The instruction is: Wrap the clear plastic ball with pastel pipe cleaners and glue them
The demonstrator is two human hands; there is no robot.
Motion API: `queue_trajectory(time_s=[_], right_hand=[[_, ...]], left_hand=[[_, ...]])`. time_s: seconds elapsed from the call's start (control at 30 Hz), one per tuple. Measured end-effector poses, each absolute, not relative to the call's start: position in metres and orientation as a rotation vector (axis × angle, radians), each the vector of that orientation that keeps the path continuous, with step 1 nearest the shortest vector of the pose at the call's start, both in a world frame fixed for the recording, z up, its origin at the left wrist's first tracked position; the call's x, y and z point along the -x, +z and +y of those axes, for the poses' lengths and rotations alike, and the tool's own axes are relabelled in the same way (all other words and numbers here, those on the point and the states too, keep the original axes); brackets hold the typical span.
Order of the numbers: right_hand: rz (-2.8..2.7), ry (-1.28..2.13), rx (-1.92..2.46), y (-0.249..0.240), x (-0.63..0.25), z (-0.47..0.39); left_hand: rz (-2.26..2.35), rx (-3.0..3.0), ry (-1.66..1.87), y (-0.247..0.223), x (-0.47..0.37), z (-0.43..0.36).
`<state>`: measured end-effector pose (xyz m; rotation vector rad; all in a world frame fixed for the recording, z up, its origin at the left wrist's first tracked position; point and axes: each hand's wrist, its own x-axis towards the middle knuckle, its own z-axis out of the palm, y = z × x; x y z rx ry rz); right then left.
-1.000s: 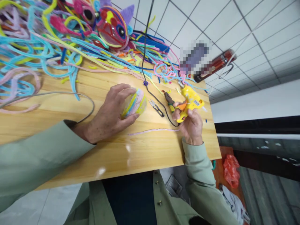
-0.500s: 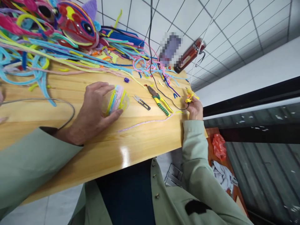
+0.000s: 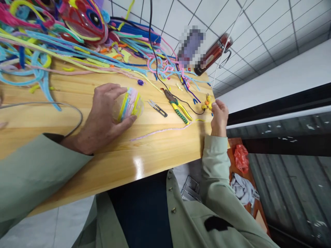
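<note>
My left hand (image 3: 103, 119) is closed around a clear plastic ball (image 3: 141, 105) with yellow, blue and pink fuzzy strips across it, resting on the wooden table (image 3: 108, 168). At the table's right end, my right hand (image 3: 219, 117) is beside a small yellow glue gun (image 3: 207, 104) with a black cord. Its fingers are loosely bent, and the gun looks free of them. Between the hands lie thread snips (image 3: 158, 108) and pliers (image 3: 177, 106) with yellow-green handles. A thin pink-purple strip (image 3: 160, 131) lies nearer the front edge.
Colourful pipe cleaners (image 3: 85, 58) heap along the back, with a red fish-like craft piece (image 3: 82, 22) among them. A red flask (image 3: 213, 55) is by the tiled wall. A grey cable (image 3: 62, 103) curves at left. Part of another person's hand (image 3: 2, 125) shows at the left edge.
My right hand has come off the glue gun, which now sits on the table to its left. My left hand still holds the ball. The view has shifted slightly.
</note>
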<state>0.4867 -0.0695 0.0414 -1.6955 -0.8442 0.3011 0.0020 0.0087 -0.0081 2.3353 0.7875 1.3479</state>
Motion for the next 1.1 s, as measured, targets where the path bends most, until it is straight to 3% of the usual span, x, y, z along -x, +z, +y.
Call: queue_trajectory(time_s=[0.37, 0.5, 1.1], right_hand=[[-2.146, 0.147, 1.893, 0.039, -0.298, -0.061], [-2.237, 0.081, 2.106, 0.033, -0.281, -0.041], [-2.281, 0.126, 1.989, 0.030, -0.287, -0.036]], left_hand=[[0.743, -2.345, 1.402, -0.017, -0.002, 0.015], [0.772, -2.300, 1.380, -0.012, -0.002, 0.010], [0.854, -2.316, 1.293, -0.002, 0.001, 0.003]])
